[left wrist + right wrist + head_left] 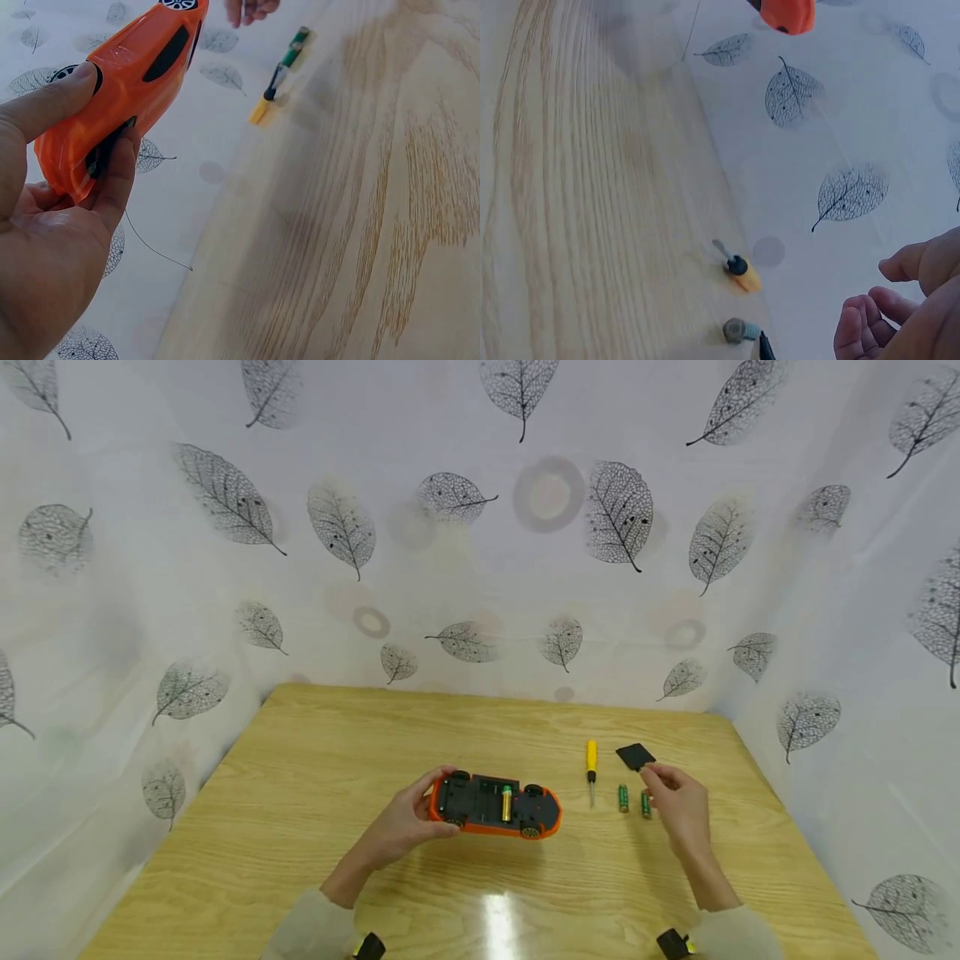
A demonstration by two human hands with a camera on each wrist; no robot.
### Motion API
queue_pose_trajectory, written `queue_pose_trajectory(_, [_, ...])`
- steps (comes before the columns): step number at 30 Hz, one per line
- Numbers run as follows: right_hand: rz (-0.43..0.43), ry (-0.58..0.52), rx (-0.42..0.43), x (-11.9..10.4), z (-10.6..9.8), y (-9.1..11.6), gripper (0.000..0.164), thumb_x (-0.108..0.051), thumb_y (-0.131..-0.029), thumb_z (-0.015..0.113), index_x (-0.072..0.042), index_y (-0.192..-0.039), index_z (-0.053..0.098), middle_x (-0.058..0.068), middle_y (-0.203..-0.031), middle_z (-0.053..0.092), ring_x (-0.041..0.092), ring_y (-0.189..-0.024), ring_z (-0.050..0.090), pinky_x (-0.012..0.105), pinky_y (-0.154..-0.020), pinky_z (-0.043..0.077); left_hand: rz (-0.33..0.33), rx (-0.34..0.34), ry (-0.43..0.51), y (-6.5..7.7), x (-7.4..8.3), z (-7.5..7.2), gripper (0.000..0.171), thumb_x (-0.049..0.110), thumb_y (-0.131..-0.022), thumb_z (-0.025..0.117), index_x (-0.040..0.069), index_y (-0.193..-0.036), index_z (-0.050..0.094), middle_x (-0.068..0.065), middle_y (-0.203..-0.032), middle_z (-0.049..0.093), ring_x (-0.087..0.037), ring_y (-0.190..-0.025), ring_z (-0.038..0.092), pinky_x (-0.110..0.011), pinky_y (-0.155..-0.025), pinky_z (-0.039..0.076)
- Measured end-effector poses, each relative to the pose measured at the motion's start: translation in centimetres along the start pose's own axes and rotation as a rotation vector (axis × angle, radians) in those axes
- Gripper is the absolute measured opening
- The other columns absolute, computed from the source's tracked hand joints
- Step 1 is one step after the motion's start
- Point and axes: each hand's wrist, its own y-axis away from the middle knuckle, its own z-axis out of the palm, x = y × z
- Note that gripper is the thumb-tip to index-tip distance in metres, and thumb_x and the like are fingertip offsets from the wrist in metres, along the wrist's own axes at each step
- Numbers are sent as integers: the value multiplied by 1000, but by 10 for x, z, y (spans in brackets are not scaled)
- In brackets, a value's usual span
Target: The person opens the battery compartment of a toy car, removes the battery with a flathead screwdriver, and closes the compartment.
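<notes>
My left hand (pixel 408 818) grips the rear end of an orange toy car (pixel 150 75), thumb on one side and fingers on the other. Its black underside (pixel 480 802) faces up in the head view, with one green-and-gold battery (pixel 506 803) lying in the battery compartment. Over at the right, my right hand (pixel 681 797) hovers above the table with loosely bent fingers; a gap shows between thumb and index finger in the right wrist view. Below and beside it are two green batteries, a left one (pixel 623 798) and a right one (pixel 646 804), and a black battery cover (pixel 636 756).
A yellow-handled screwdriver (pixel 592 768) lies left of the cover, its tip toward me. The wooden table (pixel 337 752) is bordered by a white leaf-patterned curtain (pixel 465 577) at the back and both sides.
</notes>
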Motion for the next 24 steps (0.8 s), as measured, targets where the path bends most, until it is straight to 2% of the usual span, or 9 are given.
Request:
queue_pose_trajectory(6, [-65,-30,-52,-27,14,13,43,-40,-89,61,-4,-113,64,8,-97,62,14,-76,60,25,-62,53,-4,1,15,1,0,1,81,0,-79,72,18,-145,29,-11,-148,24,-28,-124,43,-40,-87,49])
queue_pose_trajectory(9, [-98,-19,-81,-37,21,18,43,-42,-88,61,-7,-112,65,8,-98,62,15,-79,60,24,-55,50,-4,1,17,1,0,1,81,1,-79,73,19,-145,29,-10,-148,24,-27,-124,44,-41,-87,49])
queue_pose_trajectory(13, [-142,-10,-112,-45,31,24,37,-39,-89,62,-9,-110,66,7,-97,63,18,-80,59,24,-54,49,15,-9,7,1,1,1,81,1,-79,72,17,-145,28,-13,-148,24,-28,-124,44,-41,-87,49])
queue_pose_trajectory(16, [-191,-11,-126,-50,39,28,31,-36,-89,63,-12,-107,68,7,-96,64,20,-81,58,26,-61,50,26,-18,1,0,0,1,81,1,-79,72,16,-145,28,-15,-147,24,-29,-123,44,-40,-87,49])
queue_pose_trajectory(22, [-316,10,-138,-60,56,39,27,-37,-88,63,-15,-103,69,1,-98,66,16,-83,58,26,-63,50,5,-15,18,0,2,2,81,2,-79,72,19,-145,29,-11,-147,25,-28,-123,44,-41,-87,49])
queue_pose_trajectory(24, [-328,19,-142,-73,60,47,24,-31,-89,64,-12,-102,69,3,-98,66,18,-81,58,26,-64,50,-2,-13,23,1,2,2,81,1,-79,72,19,-145,29,-11,-147,25,-28,-124,44,-42,-87,49])
